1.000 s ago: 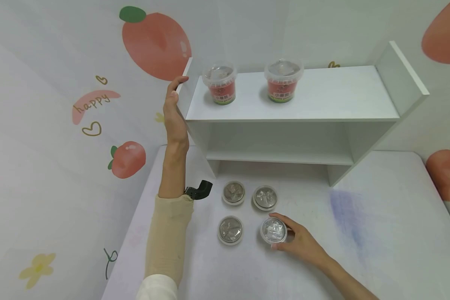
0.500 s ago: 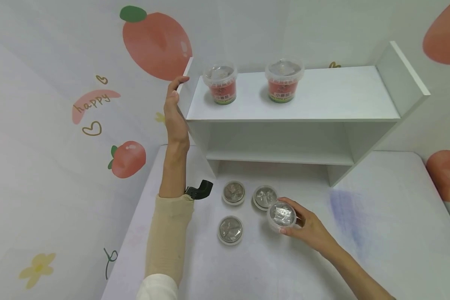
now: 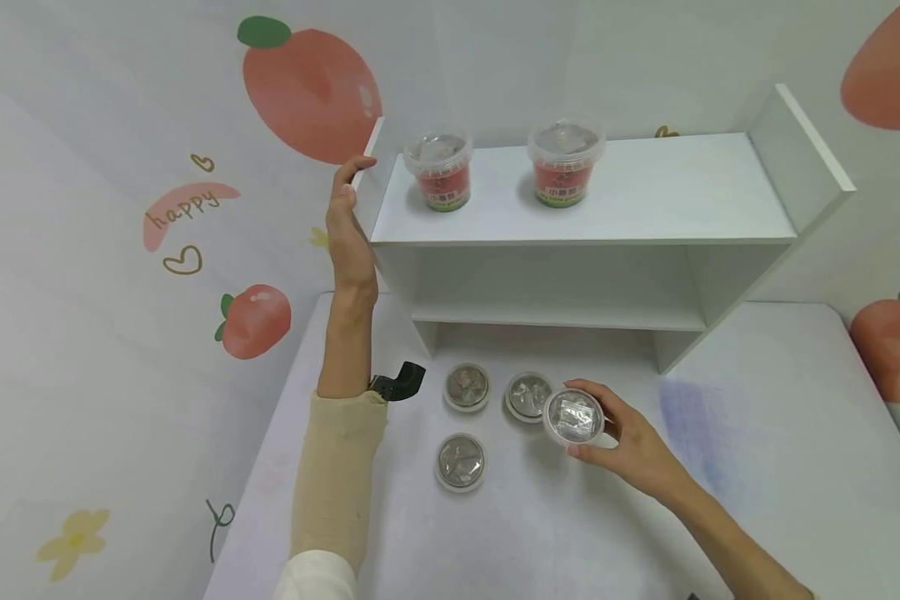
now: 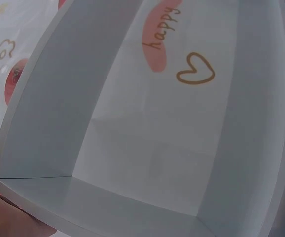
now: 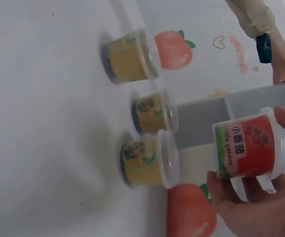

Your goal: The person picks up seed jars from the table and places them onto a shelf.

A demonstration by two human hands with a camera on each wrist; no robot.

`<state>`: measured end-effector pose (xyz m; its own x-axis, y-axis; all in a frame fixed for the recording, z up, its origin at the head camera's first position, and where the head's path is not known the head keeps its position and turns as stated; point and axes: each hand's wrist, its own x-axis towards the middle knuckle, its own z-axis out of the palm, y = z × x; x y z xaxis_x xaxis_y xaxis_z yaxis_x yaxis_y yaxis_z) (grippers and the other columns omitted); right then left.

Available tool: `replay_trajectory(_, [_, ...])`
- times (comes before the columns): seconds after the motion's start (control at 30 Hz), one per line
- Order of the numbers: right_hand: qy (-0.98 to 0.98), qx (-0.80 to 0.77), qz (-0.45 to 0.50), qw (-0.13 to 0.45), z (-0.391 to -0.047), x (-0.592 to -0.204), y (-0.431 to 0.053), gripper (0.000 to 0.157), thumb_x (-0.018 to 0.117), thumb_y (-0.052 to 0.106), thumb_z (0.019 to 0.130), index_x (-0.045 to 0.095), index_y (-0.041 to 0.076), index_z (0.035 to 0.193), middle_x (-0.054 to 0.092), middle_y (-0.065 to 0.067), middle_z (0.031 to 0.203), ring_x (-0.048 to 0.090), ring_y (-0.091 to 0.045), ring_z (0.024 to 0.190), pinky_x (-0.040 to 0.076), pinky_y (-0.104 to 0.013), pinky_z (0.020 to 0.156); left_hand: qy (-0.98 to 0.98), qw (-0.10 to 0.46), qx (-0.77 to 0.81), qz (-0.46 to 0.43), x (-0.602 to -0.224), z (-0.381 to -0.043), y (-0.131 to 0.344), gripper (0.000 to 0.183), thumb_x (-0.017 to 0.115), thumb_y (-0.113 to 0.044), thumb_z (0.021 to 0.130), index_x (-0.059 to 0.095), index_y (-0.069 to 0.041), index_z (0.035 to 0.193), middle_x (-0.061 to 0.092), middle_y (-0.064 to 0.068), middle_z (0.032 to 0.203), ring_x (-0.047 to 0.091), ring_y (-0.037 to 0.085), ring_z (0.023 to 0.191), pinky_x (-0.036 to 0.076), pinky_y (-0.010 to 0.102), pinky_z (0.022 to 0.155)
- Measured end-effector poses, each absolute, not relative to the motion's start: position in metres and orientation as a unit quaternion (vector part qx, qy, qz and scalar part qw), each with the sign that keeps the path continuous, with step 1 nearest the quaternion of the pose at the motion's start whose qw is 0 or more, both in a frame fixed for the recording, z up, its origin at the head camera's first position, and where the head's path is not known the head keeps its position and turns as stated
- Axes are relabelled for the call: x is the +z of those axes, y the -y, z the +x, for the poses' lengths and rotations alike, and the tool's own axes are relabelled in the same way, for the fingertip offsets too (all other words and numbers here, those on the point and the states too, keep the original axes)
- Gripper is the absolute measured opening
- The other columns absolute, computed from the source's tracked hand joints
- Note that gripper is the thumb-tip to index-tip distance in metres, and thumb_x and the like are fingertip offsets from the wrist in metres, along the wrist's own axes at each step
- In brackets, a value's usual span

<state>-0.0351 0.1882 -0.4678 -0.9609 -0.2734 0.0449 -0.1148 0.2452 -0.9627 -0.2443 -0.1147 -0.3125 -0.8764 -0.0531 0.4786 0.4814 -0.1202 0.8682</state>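
My right hand [image 3: 637, 450] grips a clear-lidded plastic tub [image 3: 573, 417] between fingers and thumb, raised over the tabletop. In the right wrist view the held tub's red label [image 5: 253, 145] shows, with a tomato picture and green lower band. Beside it in the head view stands a similar tub [image 3: 528, 396], which it partly overlaps. Two more tubs rest on the table, one behind [image 3: 467, 387] and one nearer [image 3: 460, 462]; the right wrist view shows yellow labels on these three. My left hand [image 3: 351, 237] holds the left side panel of a white shelf [image 3: 570, 292].
On the shelf's top board, two red-labelled tubs stand upright, one at the left [image 3: 444, 179] and one near the middle [image 3: 564, 175]. The shelf's right side panel [image 3: 802, 162] rises above that board. A white cloth [image 3: 540, 550] with a purple smudge covers the table.
My right hand has lifted the red-labelled tub off the table and carried it right and toward the shelf. The left hand stays on the side panel.
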Motion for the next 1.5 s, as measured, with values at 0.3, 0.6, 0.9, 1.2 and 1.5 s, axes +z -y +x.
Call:
replay_trajectory(0.3, [-0.795, -0.591, -0.122, 0.062, -0.036, -0.451, -0.195, 0.072, 0.081, 0.01, 0.082, 0.047, 0.021, 0.144, 0.055, -0.002, 0.134, 0.055, -0.007, 0.117, 0.043, -0.018, 0.099, 0.632, 0.187, -0.732, -0.172, -0.312, -0.244, 0.115, 0.05, 0.03, -0.032, 0.091, 0.055, -0.009, 0.128, 0.046, 0.012, 0.137, 0.046, 0.026, 0.127, 0.04, 0.034, 0.103])
replay_trajectory(0.6, [-0.828, -0.546, -0.118, 0.048, -0.038, -0.421, -0.206, 0.072, 0.077, 0.013, 0.087, 0.042, 0.025, 0.148, 0.052, 0.002, 0.135, 0.054, -0.008, 0.119, 0.04, -0.013, 0.098, 0.617, 0.181, -0.744, -0.183, -0.311, -0.243, 0.112, 0.051, 0.03, -0.031, 0.092, 0.053, -0.005, 0.129, 0.044, 0.015, 0.137, 0.044, 0.031, 0.127, 0.04, 0.036, 0.103])
replay_trajectory(0.9, [-0.829, -0.539, -0.146, 0.03, -0.044, -0.397, -0.217, 0.074, 0.076, 0.007, 0.086, 0.04, 0.023, 0.149, 0.052, 0.0, 0.135, 0.055, -0.004, 0.116, 0.041, -0.011, 0.096, 0.629, 0.193, -0.729, -0.186, -0.313, -0.242, 0.113, 0.052, 0.029, -0.028, 0.092, 0.052, -0.002, 0.131, 0.046, 0.011, 0.135, 0.044, 0.033, 0.127, 0.041, 0.037, 0.103])
replay_trajectory(1.2, [-0.843, -0.517, -0.146, 0.027, -0.044, -0.376, -0.228, 0.074, 0.076, 0.006, 0.086, 0.041, 0.024, 0.149, 0.053, 0.001, 0.135, 0.058, -0.005, 0.112, 0.043, -0.011, 0.092, 0.639, 0.197, -0.722, -0.179, -0.315, -0.241, 0.115, 0.053, 0.029, -0.03, 0.093, 0.05, -0.001, 0.133, 0.046, 0.008, 0.136, 0.044, 0.031, 0.128, 0.04, 0.036, 0.103])
replay_trajectory(1.5, [-0.846, -0.508, -0.161, 0.011, -0.044, -0.356, -0.235, 0.077, 0.075, 0.001, 0.085, 0.04, 0.022, 0.15, 0.052, 0.001, 0.137, 0.056, -0.002, 0.115, 0.039, -0.009, 0.093, 0.645, 0.205, -0.711, -0.189, -0.316, -0.244, 0.115, 0.054, 0.029, -0.03, 0.095, 0.05, -0.001, 0.134, 0.047, 0.008, 0.136, 0.043, 0.031, 0.13, 0.038, 0.035, 0.105])
